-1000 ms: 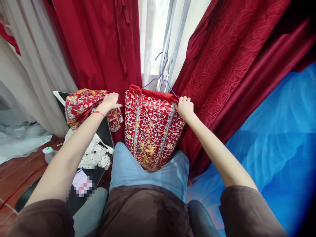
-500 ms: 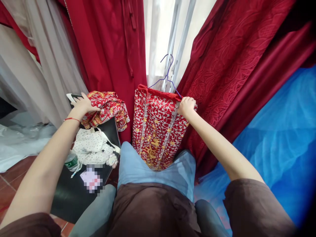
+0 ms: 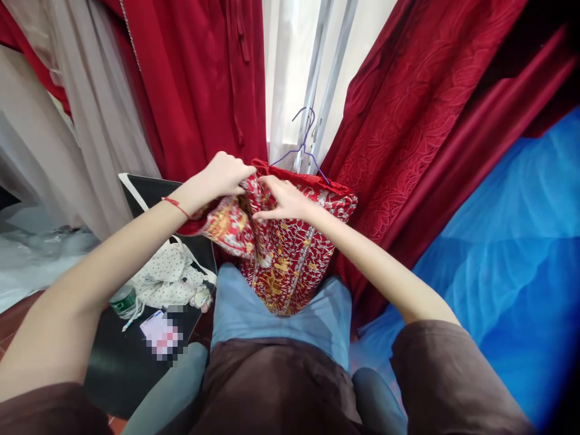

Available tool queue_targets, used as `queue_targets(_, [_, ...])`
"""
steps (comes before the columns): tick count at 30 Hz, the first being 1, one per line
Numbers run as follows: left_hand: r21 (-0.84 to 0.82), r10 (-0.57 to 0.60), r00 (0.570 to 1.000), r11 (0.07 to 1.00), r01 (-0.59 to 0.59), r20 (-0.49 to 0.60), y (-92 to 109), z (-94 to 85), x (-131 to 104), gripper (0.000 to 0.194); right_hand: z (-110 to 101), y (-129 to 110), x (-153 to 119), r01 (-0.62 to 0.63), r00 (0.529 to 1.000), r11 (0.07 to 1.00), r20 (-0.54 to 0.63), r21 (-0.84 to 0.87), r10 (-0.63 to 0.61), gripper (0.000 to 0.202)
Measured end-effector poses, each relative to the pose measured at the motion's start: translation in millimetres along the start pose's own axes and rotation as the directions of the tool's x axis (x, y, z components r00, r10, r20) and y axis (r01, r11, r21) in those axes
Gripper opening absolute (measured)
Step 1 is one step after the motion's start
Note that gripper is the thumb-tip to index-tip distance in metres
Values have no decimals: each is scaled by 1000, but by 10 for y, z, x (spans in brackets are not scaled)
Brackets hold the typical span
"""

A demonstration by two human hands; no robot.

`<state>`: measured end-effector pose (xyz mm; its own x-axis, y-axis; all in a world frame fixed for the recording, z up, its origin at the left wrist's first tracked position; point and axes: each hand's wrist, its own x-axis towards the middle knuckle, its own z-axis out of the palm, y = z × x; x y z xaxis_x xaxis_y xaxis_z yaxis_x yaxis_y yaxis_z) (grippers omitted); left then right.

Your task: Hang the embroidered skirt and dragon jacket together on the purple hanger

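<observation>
The left hand (image 3: 230, 175) is closed on a bunched red-and-gold embroidered cloth (image 3: 229, 226), which hangs below the fist, in front of the left edge of the hanging skirt (image 3: 303, 254). The right hand (image 3: 286, 199) has thumb and fingers spread apart around the cloth's right side; whether the fingertips touch it I cannot tell. Little room lies between the two hands — they nearly meet. The skirt's plain red top edge runs just above them, under a purple hanger (image 3: 303, 145), and its lower end narrows down between the thighs of the light blue trousers (image 3: 281, 329). To the right of the right hand, the skirt's upper right corner stands uncovered, near a patterned red drape (image 3: 399, 121); another red drape (image 3: 203, 78) borders the space on the left, and between the two is a pale gap. Below the left forearm, a black desk (image 3: 122, 368) carries a dotted white bag (image 3: 165, 275), a bottle (image 3: 123, 301) and a partly blurred card (image 3: 154, 326), with its dark surface reaching further toward the person.
</observation>
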<state>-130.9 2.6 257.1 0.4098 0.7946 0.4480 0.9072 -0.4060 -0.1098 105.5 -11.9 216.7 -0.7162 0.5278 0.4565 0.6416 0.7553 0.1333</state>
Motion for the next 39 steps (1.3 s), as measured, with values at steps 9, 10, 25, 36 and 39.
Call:
queue_targets(9, [-78,79,996,994,-76,29,488,248,-27,59,176,-77,-144,-286,957,948,-2,139,289,23])
queue_targets(10, [-87,69,997,994,-67,17,486,290,-22,60,171,-41,-144,-303,952,942,-7,146,307,22])
queue_targets(25, [-367,-46,937,913,180,346,353,1329,-625,77,158,506,-213,-312,758,783,-357,538,546,29])
queue_targets(36, [-270,-603,796,774,572,-44,-90,1371,23,47,228,878,-109,-416,907,909,86,33,412,39])
queue_targets(39, [-273,-585,798,799,536,-144,-289,1102,346,45,284,845,92,-364,916,930,158,-59,369,46])
